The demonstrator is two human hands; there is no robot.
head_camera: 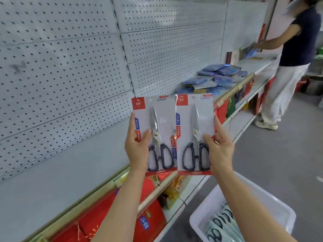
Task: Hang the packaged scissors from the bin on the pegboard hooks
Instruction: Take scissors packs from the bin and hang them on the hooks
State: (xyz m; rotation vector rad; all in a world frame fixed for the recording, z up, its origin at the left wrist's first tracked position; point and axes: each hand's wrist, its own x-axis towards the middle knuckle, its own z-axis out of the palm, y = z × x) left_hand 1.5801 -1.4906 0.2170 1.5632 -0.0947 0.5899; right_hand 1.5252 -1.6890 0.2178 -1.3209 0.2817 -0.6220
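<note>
Two bare hands hold two carded packs of scissors upright and side by side in front of a white perforated metal pegboard wall (66, 70). The left hand (137, 147) is closed on the left pack of black-handled steel scissors on a grey card with red corner label (158, 137), thumb pressed on the front near the pivot and fingers behind the card's left edge. The right hand (219, 151) grips the right pack of the same black-handled scissors (193, 135), thumb on the front beside the handle loops and index finger stretched up along the card's right edge. The right pack's left edge overlaps the left pack's right edge slightly. Below the right forearm, on the grey floor, stands a white rectangular plastic bin (272, 201) with more scissor packs (222, 226) lying stacked inside. Under the pegboard runs a white shelf (52, 182) with a pale yellow front rail; red gift boxes (148, 219) sit on the level beneath. Farther along the shelf lies a loose heap of blue flat packets (216, 77). At the far right another person in a dark top and pale trousers (290, 70) reaches toward the shelving.
</note>
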